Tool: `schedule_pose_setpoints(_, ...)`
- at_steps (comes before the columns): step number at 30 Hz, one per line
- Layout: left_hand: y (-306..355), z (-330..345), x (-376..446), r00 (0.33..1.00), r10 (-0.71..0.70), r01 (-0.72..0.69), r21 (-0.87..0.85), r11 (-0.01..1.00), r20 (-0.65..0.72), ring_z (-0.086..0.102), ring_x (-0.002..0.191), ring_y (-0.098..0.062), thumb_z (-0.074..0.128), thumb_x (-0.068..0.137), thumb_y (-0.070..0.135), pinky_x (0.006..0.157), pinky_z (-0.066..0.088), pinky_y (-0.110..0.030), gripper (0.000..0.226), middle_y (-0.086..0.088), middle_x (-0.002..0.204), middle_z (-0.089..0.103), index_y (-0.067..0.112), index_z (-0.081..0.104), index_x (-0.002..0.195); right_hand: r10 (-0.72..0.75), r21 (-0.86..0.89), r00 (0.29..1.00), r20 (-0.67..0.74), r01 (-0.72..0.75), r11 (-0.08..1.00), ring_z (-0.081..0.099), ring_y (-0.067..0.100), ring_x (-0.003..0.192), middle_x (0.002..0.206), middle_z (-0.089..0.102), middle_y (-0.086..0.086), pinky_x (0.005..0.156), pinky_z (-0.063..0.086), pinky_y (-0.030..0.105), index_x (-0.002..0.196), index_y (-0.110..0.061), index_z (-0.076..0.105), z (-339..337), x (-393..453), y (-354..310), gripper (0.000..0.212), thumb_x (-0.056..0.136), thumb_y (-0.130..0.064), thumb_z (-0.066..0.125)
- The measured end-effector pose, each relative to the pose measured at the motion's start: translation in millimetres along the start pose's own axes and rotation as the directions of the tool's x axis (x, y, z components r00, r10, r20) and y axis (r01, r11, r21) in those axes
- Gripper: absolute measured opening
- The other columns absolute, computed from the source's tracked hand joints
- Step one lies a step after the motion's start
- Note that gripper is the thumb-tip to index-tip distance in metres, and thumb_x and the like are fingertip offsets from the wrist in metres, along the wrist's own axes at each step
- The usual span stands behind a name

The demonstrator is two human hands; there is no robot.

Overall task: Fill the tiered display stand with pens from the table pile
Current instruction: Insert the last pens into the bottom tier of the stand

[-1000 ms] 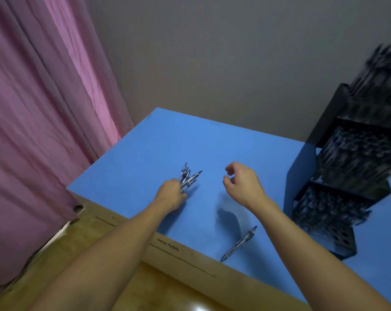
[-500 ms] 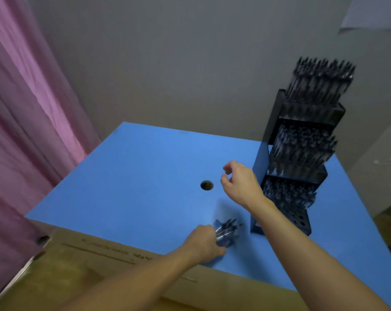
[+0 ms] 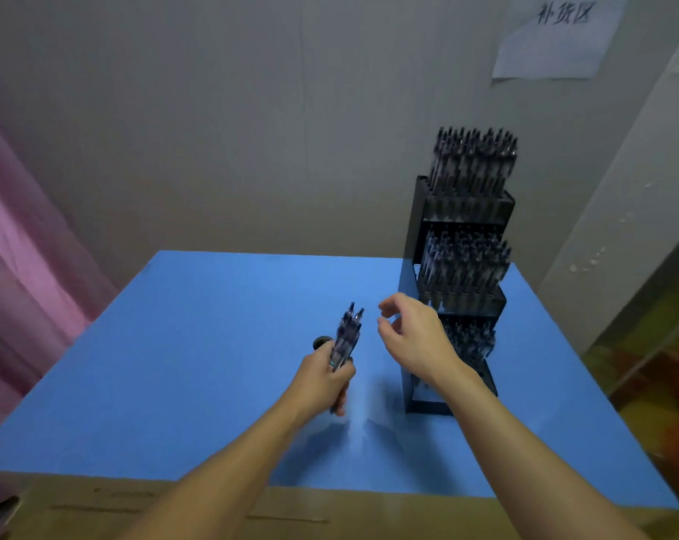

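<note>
Just then the person's left hand (image 3: 324, 378) was wrapped round a small bundle of dark, clear-barrelled pens (image 3: 345, 337), held upright above the blue tabletop (image 3: 197, 344), a little to the left of the black tiered display stand (image 3: 462, 274). The right hand (image 3: 412, 335) hung nearer the stand, close against its lowest tier, with fingers loosely curled and thumb apart, gripping nothing. The stand stood toward the far right of the table, all three tiers crowded with upright pens; whether any slot was free, I could not tell through the blur. A small round dark hole (image 3: 321, 342) in the tabletop showed left of the stand, just behind the left hand. A white paper sign (image 3: 560, 37) hung on the grey wall above the stand, and a pink curtain (image 3: 22, 267) fell far to its left.
</note>
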State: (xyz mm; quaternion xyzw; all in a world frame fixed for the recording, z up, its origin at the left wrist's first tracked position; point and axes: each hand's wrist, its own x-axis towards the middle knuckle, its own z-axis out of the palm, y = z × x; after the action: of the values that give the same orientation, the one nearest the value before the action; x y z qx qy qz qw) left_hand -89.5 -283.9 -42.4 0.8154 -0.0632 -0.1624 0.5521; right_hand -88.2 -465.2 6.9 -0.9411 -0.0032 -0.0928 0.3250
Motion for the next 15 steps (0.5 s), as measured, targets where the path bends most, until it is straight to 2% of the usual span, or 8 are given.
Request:
schedule_pose_setpoints(3, 19, 1, 8, 0.996, 0.086, -0.082, -0.085, 0.993, 0.036, 0.048, 0.047, -0.026, 0.055, 0.096, 0.012, 0.045, 0.042, -0.031, 0.014, -0.011, 0.062, 0.050, 0.009, 0.046, 0.086, 0.038, 0.073, 0.996, -0.079, -0.032, 0.997, 0.065, 0.005, 0.082, 0.108, 0.066, -0.009, 0.080, 0.054, 0.028, 0.119, -0.017, 0.063, -18, -12, 1, 0.020, 0.100, -0.023, 0.058)
schedule_pose_setpoints(6, 37, 10, 13, 0.986, 0.143, -0.127, -0.166, 0.978, 0.082, 0.047, 0.047, -0.027, 0.056, 0.102, 0.012, 0.045, 0.045, -0.033, 0.020, -0.010, 0.062, 0.051, 0.008, 0.046, 0.085, 0.077, 0.151, 0.984, -0.162, -0.053, 0.987, 0.065, 0.000, 0.080, 0.095, 0.069, -0.014, 0.074, 0.051, 0.013, 0.110, -0.021, 0.067, -36, -27, 9, 0.013, 0.098, -0.019, 0.062)
schedule_pose_setpoints(8, 49, 19, 14, 0.977, 0.173, -0.146, -0.207, 0.967, 0.121, 0.048, 0.045, -0.026, 0.054, 0.105, 0.010, 0.043, 0.046, -0.033, 0.021, -0.011, 0.060, 0.051, 0.007, 0.046, 0.085, 0.108, 0.216, 0.973, -0.206, -0.063, 0.974, 0.065, -0.002, 0.078, 0.089, 0.071, -0.014, 0.069, 0.048, 0.009, 0.103, -0.023, 0.070, -47, -35, 16, 0.010, 0.096, -0.017, 0.067)
schedule_pose_setpoints(9, 55, 24, 13, 0.973, 0.186, -0.154, -0.213, 0.965, 0.137, 0.048, 0.044, -0.025, 0.053, 0.105, 0.010, 0.042, 0.045, -0.031, 0.022, -0.012, 0.060, 0.051, 0.006, 0.046, 0.085, 0.122, 0.252, 0.969, -0.215, -0.066, 0.965, 0.066, 0.000, 0.076, 0.087, 0.073, -0.013, 0.069, 0.049, 0.010, 0.101, -0.024, 0.071, -53, -38, 20, 0.010, 0.095, -0.017, 0.069)
schedule_pose_setpoints(13, 73, 50, 10, 0.945, 0.240, -0.196, -0.201, 0.960, 0.222, 0.051, 0.042, -0.026, 0.052, 0.106, 0.008, 0.040, 0.044, -0.030, 0.023, -0.013, 0.057, 0.053, 0.004, 0.047, 0.083, 0.125, 0.411, 0.981, -0.149, -0.053, 0.910, 0.073, 0.012, 0.079, 0.087, 0.077, -0.009, 0.075, 0.060, 0.033, 0.097, -0.034, 0.074, -76, -45, 37, 0.016, 0.091, -0.020, 0.076)
schedule_pose_setpoints(15, 80, 64, 9, 0.931, 0.253, -0.212, -0.175, 0.961, 0.264, 0.052, 0.041, -0.026, 0.052, 0.106, 0.008, 0.040, 0.044, -0.028, 0.024, -0.012, 0.055, 0.053, 0.004, 0.048, 0.082, 0.106, 0.474, 0.989, -0.107, -0.043, 0.879, 0.074, 0.013, 0.079, 0.090, 0.078, -0.007, 0.071, 0.059, 0.031, 0.099, -0.033, 0.075, -88, -46, 43, 0.019, 0.091, -0.017, 0.077)
